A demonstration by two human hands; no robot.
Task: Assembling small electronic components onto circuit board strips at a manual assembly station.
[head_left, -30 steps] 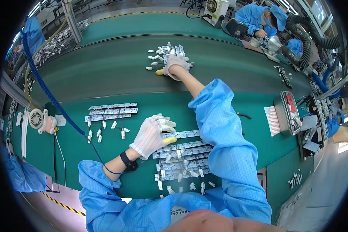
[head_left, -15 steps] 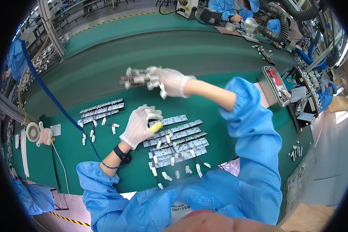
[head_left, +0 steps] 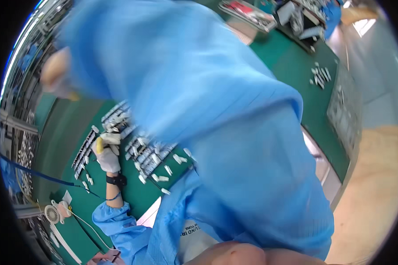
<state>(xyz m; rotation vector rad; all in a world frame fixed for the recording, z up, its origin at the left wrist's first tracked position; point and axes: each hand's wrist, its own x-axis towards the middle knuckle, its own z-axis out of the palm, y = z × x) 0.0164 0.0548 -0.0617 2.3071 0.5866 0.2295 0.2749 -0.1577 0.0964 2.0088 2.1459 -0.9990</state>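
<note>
A: Where is your left hand [head_left: 106, 158]?
B: Your gloved left hand reaches in low over the green table [head_left: 137, 194], fingers bent, a yellow cover on the thumb. Whether they are closed on anything, one cannot tell.

A: And the strips?
B: A cluster of strips [head_left: 116, 115] with white plugs lies directly beyond your bent fingers, so near that no gap can be made out. A slanting stack of strips [head_left: 84, 152] lies just to your hand's left, and rows of strips [head_left: 152, 154] trailing wires and plugs spread to its right, partly behind your sleeve.

A: Your right hand [head_left: 65, 89]?
B: Raised at upper left, well apart from the strips on the table and blurred; its grip cannot be told. Your blue sleeve [head_left: 185, 88] sweeps across the middle of the scene.

A: Farther out?
B: A black band [head_left: 116, 179] circles your left wrist. A white fan [head_left: 53, 214] stands at lower left, near a blue cord [head_left: 44, 176]. An open tin [head_left: 262, 25] sits at the top, and loose white plugs [head_left: 320, 76] lie at far right.
</note>
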